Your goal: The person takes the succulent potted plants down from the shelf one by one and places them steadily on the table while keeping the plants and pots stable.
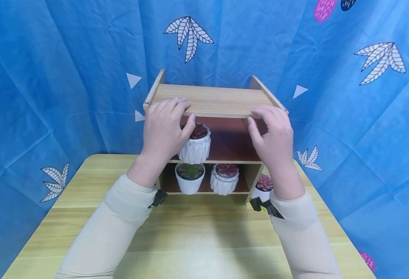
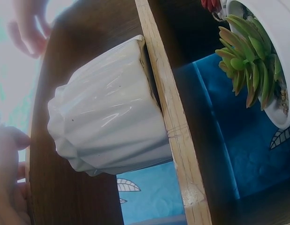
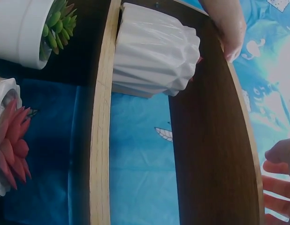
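Note:
A small wooden shelf unit (image 1: 221, 101) stands on the table with potted succulents inside. At the left of its top board, my left hand (image 1: 164, 126) lies over the front edge, fingers loosely bent and thumb in front. My right hand (image 1: 273, 131) rests likewise toward the right end. In the right wrist view the right thumb (image 3: 278, 151) stands apart from the board's edge while the other fingers reach it. Just below my left hand, a white faceted pot (image 1: 194, 149) with a dark red succulent sits on the middle shelf.
On the bottom level are a smooth white pot (image 1: 189, 183) with a green succulent and a faceted white pot (image 1: 224, 184) with a red one. Right of the unit, a pink succulent (image 1: 264, 182) stands on the table (image 1: 197, 240). Blue patterned cloth (image 1: 96, 58) hangs around.

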### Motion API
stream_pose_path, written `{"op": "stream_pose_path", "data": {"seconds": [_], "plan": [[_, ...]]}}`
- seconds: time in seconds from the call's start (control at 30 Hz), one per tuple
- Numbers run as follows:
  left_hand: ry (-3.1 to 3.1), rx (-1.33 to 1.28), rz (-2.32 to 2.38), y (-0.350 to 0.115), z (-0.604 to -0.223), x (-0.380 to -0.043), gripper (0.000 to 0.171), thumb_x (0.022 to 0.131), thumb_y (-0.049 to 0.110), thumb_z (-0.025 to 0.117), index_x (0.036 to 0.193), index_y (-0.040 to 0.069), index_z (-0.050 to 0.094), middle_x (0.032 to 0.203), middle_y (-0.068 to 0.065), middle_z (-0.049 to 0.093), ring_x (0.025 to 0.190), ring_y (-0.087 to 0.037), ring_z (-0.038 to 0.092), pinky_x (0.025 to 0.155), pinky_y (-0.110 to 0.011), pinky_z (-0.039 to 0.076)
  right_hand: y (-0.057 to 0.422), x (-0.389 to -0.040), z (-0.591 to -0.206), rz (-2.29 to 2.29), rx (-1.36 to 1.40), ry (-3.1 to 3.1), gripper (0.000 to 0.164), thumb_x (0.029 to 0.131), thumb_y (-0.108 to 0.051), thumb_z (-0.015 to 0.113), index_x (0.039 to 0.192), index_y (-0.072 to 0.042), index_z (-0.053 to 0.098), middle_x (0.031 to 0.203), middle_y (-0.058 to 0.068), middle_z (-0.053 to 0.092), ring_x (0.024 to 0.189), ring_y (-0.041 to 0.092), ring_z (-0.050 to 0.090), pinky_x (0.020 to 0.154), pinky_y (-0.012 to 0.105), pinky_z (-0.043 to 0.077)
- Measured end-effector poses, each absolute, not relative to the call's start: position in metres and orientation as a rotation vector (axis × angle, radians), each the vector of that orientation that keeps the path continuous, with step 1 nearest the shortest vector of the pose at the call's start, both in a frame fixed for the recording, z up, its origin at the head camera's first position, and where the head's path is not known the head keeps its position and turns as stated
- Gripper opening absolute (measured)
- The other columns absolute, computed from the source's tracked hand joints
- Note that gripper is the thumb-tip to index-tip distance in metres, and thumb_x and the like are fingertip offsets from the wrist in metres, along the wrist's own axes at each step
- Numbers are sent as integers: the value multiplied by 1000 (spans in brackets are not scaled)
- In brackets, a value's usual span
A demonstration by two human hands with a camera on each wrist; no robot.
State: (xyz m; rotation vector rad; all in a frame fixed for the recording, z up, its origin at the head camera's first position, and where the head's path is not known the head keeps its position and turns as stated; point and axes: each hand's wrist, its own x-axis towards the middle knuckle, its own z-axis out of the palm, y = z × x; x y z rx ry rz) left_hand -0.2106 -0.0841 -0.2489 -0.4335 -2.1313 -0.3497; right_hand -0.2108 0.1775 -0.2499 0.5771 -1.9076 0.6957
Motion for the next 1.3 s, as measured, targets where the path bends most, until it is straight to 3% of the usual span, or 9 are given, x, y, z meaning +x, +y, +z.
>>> {"op": "stream_pose_path", "data": {"seconds": [0.6,1.3], "plan": [[-2135,-442,-339,-85,-250,-212,44,98,38,54,128,10,68,130,-9,66,121,-28,59,105,-46,40,173,-221,-250,620,532,-2025,26,97,-24,67,117,-10,75,121,9,71,121,28,60,109,47,38],[-2128,-506,-211,-93,-257,-212,52,98,41,54,140,9,58,139,-11,60,130,-31,52,111,-46,33,174,-222,-249,648,515,-2040,26,95,-23,70,117,-10,75,123,9,70,120,28,60,109,47,37]]}}
